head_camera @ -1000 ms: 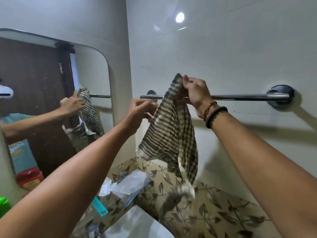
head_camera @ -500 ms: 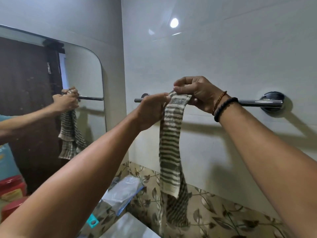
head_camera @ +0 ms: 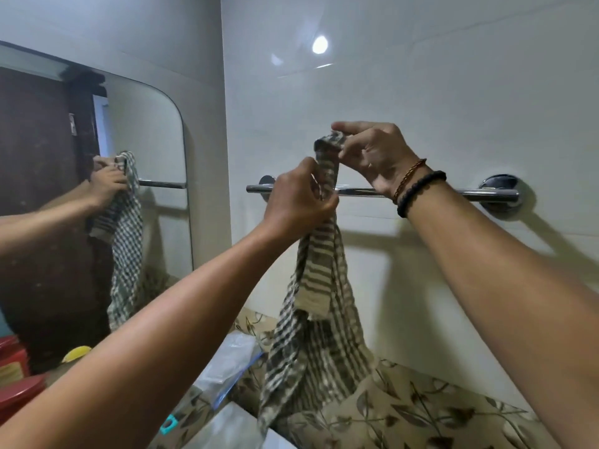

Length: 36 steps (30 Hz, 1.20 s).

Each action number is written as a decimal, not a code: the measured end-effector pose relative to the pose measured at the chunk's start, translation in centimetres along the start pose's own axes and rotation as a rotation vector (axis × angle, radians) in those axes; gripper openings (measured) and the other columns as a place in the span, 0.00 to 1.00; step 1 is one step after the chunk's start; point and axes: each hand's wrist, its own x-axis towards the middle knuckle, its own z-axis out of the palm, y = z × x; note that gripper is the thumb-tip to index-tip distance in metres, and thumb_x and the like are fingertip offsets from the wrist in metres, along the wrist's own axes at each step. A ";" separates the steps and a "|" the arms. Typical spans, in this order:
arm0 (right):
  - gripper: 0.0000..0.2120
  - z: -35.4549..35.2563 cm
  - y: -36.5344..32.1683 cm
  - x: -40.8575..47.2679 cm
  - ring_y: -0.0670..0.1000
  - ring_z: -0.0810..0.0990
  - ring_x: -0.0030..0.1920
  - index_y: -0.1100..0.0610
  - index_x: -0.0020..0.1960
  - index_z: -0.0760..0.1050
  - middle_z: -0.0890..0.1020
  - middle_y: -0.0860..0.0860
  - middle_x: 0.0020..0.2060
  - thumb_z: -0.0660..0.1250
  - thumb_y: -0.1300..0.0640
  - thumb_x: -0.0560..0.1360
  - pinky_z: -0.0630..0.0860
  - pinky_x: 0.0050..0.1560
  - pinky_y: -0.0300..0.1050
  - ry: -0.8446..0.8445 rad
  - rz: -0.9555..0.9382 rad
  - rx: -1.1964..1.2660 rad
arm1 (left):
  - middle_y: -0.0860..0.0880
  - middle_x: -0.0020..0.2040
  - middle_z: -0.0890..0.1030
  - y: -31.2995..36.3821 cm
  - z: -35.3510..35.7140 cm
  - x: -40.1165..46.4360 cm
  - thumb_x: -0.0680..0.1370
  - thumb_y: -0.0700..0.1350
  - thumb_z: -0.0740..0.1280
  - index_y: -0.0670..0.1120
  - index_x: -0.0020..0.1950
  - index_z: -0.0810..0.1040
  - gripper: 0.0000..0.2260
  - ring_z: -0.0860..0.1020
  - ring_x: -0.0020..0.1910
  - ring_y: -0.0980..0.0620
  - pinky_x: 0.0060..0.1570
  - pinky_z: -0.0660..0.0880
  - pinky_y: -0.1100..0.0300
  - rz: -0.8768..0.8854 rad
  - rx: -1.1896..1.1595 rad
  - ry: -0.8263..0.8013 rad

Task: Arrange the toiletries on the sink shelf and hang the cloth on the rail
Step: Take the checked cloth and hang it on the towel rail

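Observation:
A checked and striped cloth (head_camera: 319,322) in grey-green and cream hangs bunched in front of the chrome rail (head_camera: 453,191) on the white tiled wall. My right hand (head_camera: 372,153) pinches the cloth's top end just above the rail. My left hand (head_camera: 298,202) grips the cloth lower down, at rail height. The long lower part of the cloth dangles down over the leaf-patterned tiles. Whether the cloth passes behind the rail is hidden by my hands.
A mirror (head_camera: 97,189) on the left wall reflects my hands and the cloth. Below lie a clear plastic bag (head_camera: 227,361), a teal item (head_camera: 169,424), and red containers (head_camera: 16,377). A band of leaf-patterned tiles (head_camera: 421,413) runs along the wall's base.
My right hand has lifted the cloth's top end from the rail to above it. My left hand has closed around the cloth at rail height, and the cloth hangs more spread below.

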 end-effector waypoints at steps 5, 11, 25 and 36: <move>0.20 -0.7 -0.1 0.3 0.57 0.84 0.45 0.62 0.49 0.83 0.84 0.58 0.44 0.70 0.77 0.60 0.83 0.47 0.49 0.232 -0.130 -0.232 | 0.42 0.41 0.84 -2.4 -0.9 0.3 0.69 0.41 0.72 0.42 0.48 0.80 0.09 0.84 0.41 0.44 0.42 0.83 0.44 -0.285 -0.040 -0.254; 0.08 -2.2 0.0 0.6 0.51 0.86 0.31 0.55 0.33 0.81 0.85 0.54 0.32 0.77 0.65 0.67 0.84 0.33 0.49 0.593 -0.289 -0.339 | 0.47 0.31 0.81 -5.5 -2.0 0.5 0.69 0.42 0.79 0.43 0.39 0.83 0.06 0.75 0.24 0.58 0.22 0.70 0.68 -0.398 -0.034 -0.546; 0.09 -5.6 -2.0 1.3 0.49 0.83 0.25 0.57 0.32 0.82 0.83 0.51 0.26 0.76 0.55 0.70 0.83 0.29 0.49 0.818 -0.390 -0.568 | 0.40 0.34 0.85 -7.3 -2.9 8.3 0.73 0.44 0.71 0.44 0.33 0.84 0.09 0.86 0.34 0.43 0.43 0.84 0.45 -0.557 -0.271 0.144; 0.26 -6.9 -0.8 -0.8 0.58 0.73 0.63 0.59 0.66 0.73 0.77 0.57 0.61 0.73 0.54 0.71 0.74 0.60 0.49 0.372 -0.375 -1.592 | 0.48 0.56 0.76 -5.6 2.4 9.0 0.79 0.45 0.69 0.49 0.80 0.55 0.34 0.78 0.49 0.50 0.49 0.79 0.61 -0.132 0.067 -0.492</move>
